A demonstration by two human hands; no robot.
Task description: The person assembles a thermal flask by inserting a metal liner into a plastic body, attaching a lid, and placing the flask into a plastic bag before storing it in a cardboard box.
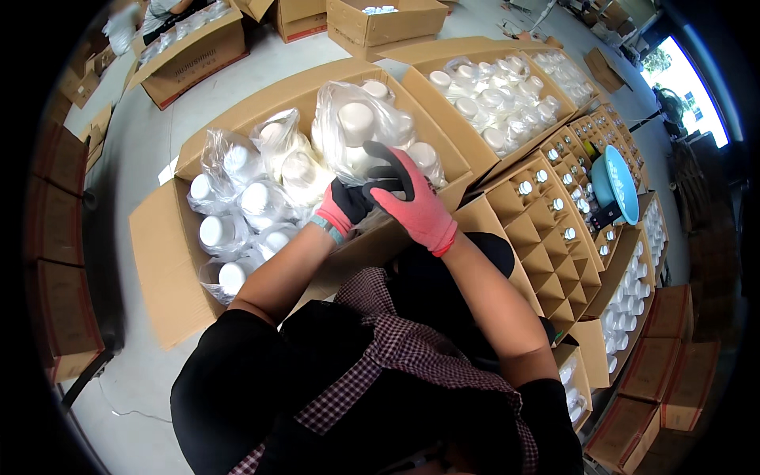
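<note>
Several brown boxes (67, 313) are stacked along the left edge, beside a pale floor (146, 384). Farther off and to the right of them, an open carton (198, 75) is filled with clear-wrapped things too small to make out. Nearer, a large open box (162, 257) is packed with white-capped bottles (215, 231), most of them wrapped in clear plastic bags. At the right part of this box, a bagged bottle (356, 123) is stood upright, its cap seen through the plastic.

Just on the near side of that bottle, the left hand (348, 207), covered by a pink and black glove, is placed close against the right hand; whether anything is gripped by it cannot be told. A band (326, 228) is worn on the left wrist. The right hand (400, 186) is gloved alike and held wide, its thumb and fingers curved apart.

Farther to the right, another box (453, 131) is filled with bagged bottles. Nearer, a divided box (522, 231) is only partly filled with white-capped bottles. At the right, a blue basin (623, 186) is seen by a small black device (607, 215).
</note>
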